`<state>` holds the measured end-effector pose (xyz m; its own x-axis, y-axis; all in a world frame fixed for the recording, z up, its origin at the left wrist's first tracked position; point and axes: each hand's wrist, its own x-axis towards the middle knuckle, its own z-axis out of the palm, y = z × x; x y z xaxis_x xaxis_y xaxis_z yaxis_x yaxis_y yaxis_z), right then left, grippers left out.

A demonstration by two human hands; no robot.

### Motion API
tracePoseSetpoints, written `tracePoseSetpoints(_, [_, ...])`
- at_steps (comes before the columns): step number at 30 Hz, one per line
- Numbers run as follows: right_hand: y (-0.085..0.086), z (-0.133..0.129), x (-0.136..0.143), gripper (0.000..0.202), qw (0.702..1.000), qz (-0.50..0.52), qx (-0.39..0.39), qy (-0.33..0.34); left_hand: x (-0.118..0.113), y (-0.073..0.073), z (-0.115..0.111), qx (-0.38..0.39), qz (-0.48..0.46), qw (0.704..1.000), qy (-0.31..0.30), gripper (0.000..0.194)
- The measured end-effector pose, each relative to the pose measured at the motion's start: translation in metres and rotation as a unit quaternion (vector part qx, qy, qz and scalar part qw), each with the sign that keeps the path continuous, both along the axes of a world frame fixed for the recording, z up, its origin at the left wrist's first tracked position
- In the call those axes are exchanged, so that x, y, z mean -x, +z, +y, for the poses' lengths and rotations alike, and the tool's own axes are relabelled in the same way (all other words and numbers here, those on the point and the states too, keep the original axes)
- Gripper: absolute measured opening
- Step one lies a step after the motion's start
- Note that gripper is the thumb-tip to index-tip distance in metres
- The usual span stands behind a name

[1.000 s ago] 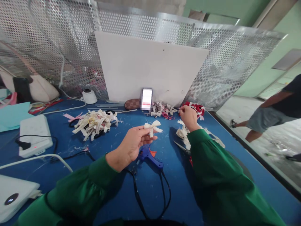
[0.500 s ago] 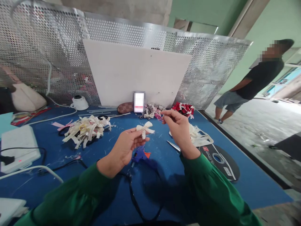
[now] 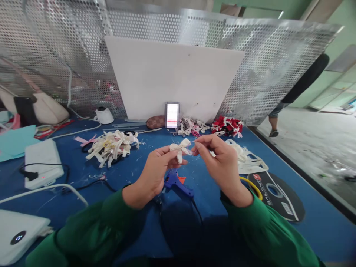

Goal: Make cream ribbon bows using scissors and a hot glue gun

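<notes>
Cream bow (image 3: pixel 183 147) stretches sideways, one tail (image 3: pixel 179 157) downward.

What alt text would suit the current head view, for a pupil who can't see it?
A person's left hand holds a cream bow and the right hand pinches a thin pink band beside it, above a blue table. A glue gun lies near the left hand, with cream ribbons piled to the left and red-and-white bows further back.

The hands (image 3: pixel 152 170) hold a cream bow (image 3: pixel 179 149) and pinkish strand (image 3: pixel 191 142) above a blue glue gun (image 3: pixel 178 184).
</notes>
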<state>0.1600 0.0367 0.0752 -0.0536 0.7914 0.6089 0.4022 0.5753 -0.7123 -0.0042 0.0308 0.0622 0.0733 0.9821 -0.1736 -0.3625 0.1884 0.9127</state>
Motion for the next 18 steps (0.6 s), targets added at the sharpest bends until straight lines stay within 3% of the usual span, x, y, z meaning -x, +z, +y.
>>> tracePoseSetpoints(8, [-0.0018, -0.0024, 0.0046, 0.012, 0.997, -0.066, -0.047, -0.007, -0.0033, 0.0034, -0.0039, -0.059, 0.016, 0.998, 0.018, 0.013])
tracePoseSetpoints(11, [-0.0051, 0.0005, 0.0064, 0.009, 0.999, -0.040, -0.023, -0.018, -0.0040, 0.0025, -0.0050, -0.068, 0.018, 0.997, 0.011, 0.014])
tracePoseSetpoints(15, [-0.0069, 0.0003, 0.0085, 0.010, 0.998, 0.013, 0.040, 0.039, -0.0049, 0.0000, -0.0059, -0.081, 0.020, 0.997, -0.006, 0.016])
tracePoseSetpoints(18, [-0.0051, -0.0015, 0.0089, 0.013, 0.997, 0.020, 0.058, 0.046, -0.0055, -0.0005, -0.0063, -0.085, 0.021, 0.996, -0.012, 0.016])
